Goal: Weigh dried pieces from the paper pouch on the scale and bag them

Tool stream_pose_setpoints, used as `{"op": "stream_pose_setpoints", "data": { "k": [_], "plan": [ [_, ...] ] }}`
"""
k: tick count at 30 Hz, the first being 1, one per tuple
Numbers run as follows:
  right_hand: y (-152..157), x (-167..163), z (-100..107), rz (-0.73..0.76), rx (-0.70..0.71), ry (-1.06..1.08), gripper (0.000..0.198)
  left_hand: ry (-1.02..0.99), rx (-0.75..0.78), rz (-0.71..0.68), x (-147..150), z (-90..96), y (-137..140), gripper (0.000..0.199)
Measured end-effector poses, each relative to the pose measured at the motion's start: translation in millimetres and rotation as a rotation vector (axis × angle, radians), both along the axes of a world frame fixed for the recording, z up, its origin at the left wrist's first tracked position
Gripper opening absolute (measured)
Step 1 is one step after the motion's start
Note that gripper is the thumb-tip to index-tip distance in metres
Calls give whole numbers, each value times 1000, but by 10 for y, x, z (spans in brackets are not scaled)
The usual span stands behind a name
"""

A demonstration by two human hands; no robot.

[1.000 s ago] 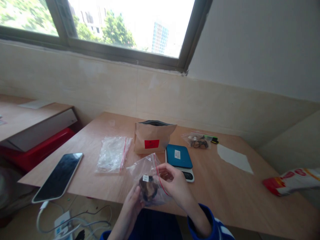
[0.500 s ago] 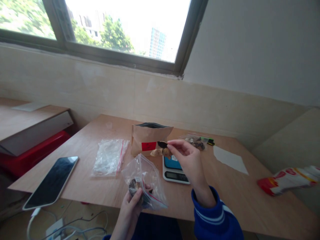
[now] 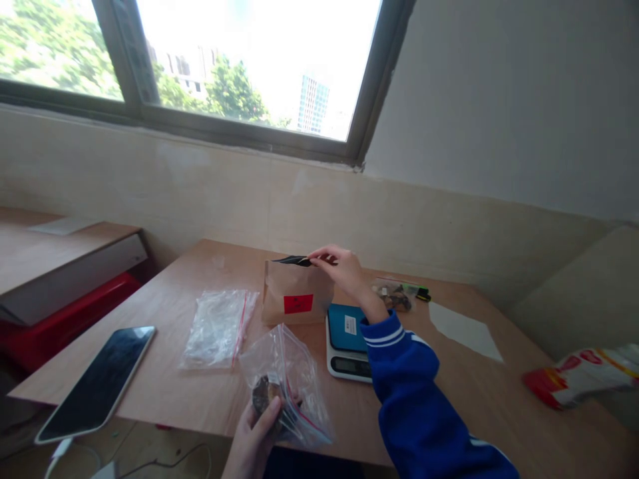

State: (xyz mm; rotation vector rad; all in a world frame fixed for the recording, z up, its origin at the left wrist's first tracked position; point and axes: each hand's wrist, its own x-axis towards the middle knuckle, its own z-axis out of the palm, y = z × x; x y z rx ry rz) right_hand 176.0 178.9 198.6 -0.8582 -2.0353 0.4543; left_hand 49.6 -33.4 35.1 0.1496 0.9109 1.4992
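We find phone (image 3: 100, 382) at L end of table (image 3: 489, 406), its near end past the front edge. To its R, stack (image 3: 217, 329) of bags; R of that and a bit behind, pouch (image 3: 298, 293). Scale (image 3: 347, 329) just beside pouch, R and nearer us. L hand (image 3: 259, 432) has zip bag (image 3: 299, 399) at front ctr., before pouch, pcs. (image 3: 264, 394) inside. R hand (image 3: 344, 269) at pouch mouth, arm reaching over scale's R side. Behind scale, to R: 2nd bag (image 3: 394, 296). Then paper (image 3: 464, 327); far R, btl. (image 3: 582, 376). Window (image 3: 239, 123) above, behind table.
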Motion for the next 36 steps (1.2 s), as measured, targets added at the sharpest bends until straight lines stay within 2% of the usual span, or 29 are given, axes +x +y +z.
{"op": "stream_pose_setpoints", "data": {
  "k": [4,7,9,11,13,15,17,22,25,27,29,36],
  "plan": [
    [-42,40,-81,-11,213,-132,26,-9,-10,-8,-15,-5,9,42],
    [-198,79,-48,-56,237,-72,27,4,-16,-63,-60,-6,9,43],
    [-380,123,-2,-23,130,55,24,44,-8,-72,-78,11,1,44],
    [-599,180,31,141,-106,109,21,107,4,-51,-79,33,-4,45],
    [-816,233,28,361,-390,23,19,188,21,-31,-70,51,5,47],
    [-994,257,-22,510,-570,-130,18,282,48,-23,-60,67,28,51],
    [-1113,244,-110,542,-597,-243,16,369,77,-32,-51,90,57,54],
    [-1188,141,-318,515,-444,-341,38,526,113,-69,-23,158,95,57],
    [-1168,111,-372,552,-448,-329,28,564,130,-76,-8,160,95,59],
    [-1149,113,-401,552,-492,-306,21,564,140,-76,-3,146,95,59],
    [-1125,125,-435,522,-572,-262,22,534,135,-73,1,132,95,59],
    [-1071,231,-441,444,-766,70,25,332,53,-28,-12,192,63,43]
  ]
}}
